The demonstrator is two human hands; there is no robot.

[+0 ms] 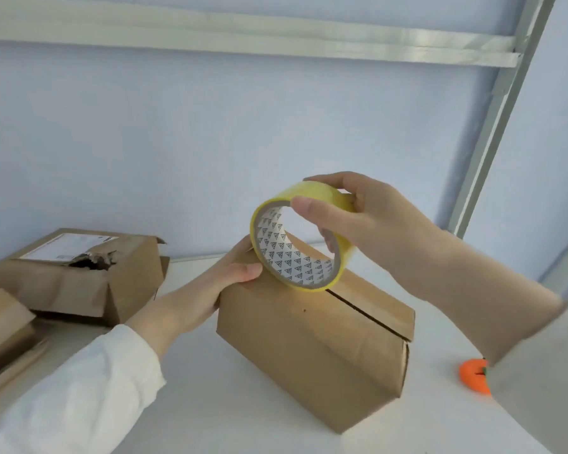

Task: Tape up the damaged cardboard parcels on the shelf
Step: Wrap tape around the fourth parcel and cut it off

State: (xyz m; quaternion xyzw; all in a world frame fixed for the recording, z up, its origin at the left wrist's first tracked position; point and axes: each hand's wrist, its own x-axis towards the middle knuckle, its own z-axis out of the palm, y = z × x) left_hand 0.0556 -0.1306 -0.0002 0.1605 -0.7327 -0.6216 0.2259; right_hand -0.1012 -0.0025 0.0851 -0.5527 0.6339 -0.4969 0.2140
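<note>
A brown cardboard parcel (309, 335) stands in the middle of the white shelf (210, 404), with an open seam between its top flaps. My right hand (371, 224) grips a roll of yellowish clear tape (300, 235), thumb inside the core, fingers over the rim; the roll's lower edge rests on the parcel's top near the seam. My left hand (217, 283) holds the parcel's far left top edge, thumb on the top face. A torn parcel (76, 276) with a white label sits at the left back.
A third cardboard box (4, 329) lies at the far left edge, partly cut off. A small orange object (474, 376) lies on the shelf at the right, half hidden by my right sleeve. The shelf's metal upright (502, 103) rises at the right, a crossbeam overhead.
</note>
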